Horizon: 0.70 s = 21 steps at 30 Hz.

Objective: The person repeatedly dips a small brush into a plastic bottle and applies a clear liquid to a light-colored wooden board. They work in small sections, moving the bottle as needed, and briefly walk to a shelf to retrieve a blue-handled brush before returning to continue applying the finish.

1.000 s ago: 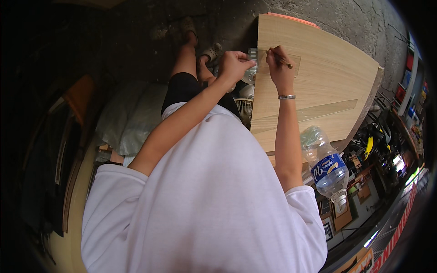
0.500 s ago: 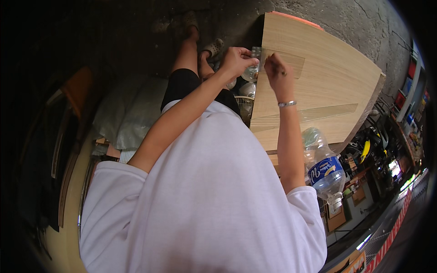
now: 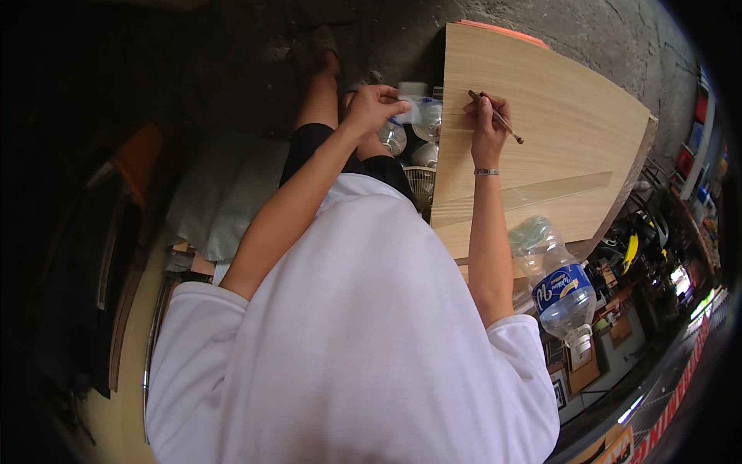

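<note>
My left hand (image 3: 372, 110) pinches a small clear glass piece (image 3: 416, 112) between thumb and fingers, held off the board's left edge, above plastic bottles; the piece is partly blurred. Over the board's upper left, my right hand (image 3: 488, 124) is closed around a slim glass cutter (image 3: 506, 127) with a dark head and a knobbed end. The pale wooden board (image 3: 556, 116) lies beneath this hand. A long, narrow glass strip (image 3: 541, 193) rests across the board's lower part, running behind my right wrist.
A large clear bottle with a blue label (image 3: 563, 292) lies beside my right forearm. Below the board's left edge are clear bottles (image 3: 425, 120) and a woven basket (image 3: 420, 182). Cluttered tools (image 3: 634, 240) stand at the right. Plastic-covered material (image 3: 216, 201) sits at the left.
My left hand has drawn back leftward with the glass piece. The glass that lay on the board under my hands is gone from there. My right hand has turned, showing the cutter.
</note>
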{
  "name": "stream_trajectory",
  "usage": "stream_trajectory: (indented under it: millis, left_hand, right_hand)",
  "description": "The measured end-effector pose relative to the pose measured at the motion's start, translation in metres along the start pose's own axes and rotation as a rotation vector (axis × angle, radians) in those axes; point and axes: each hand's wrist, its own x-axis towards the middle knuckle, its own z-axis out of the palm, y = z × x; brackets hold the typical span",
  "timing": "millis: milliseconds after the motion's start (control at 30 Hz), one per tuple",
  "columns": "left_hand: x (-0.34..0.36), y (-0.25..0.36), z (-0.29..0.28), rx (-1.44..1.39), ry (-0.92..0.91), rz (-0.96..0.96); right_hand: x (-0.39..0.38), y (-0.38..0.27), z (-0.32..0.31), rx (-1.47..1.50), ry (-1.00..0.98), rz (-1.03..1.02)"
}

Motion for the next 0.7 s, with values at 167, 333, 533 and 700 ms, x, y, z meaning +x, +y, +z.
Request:
stream_trajectory:
  millis: [167,333,533,700]
  left_hand:
    - [-0.007,-0.003,0.000,-0.145,-0.091,-0.027]
    - [-0.003,0.001,0.032,-0.051,-0.011,0.030]
    - [-0.002,-0.006,0.065,0.086,0.167,0.049]
    - [-0.001,-0.004,0.065,0.092,0.134,0.043]
  right_hand:
    - [-0.002,0.005,-0.004,0.008,-0.012,-0.031]
    - [0.001,0.004,-0.001,0.004,-0.004,-0.022]
    - [0.001,-0.003,-0.002,0.021,-0.048,0.007]
    - [0.008,-0.017,0.002,-0.291,-0.125,-0.074]
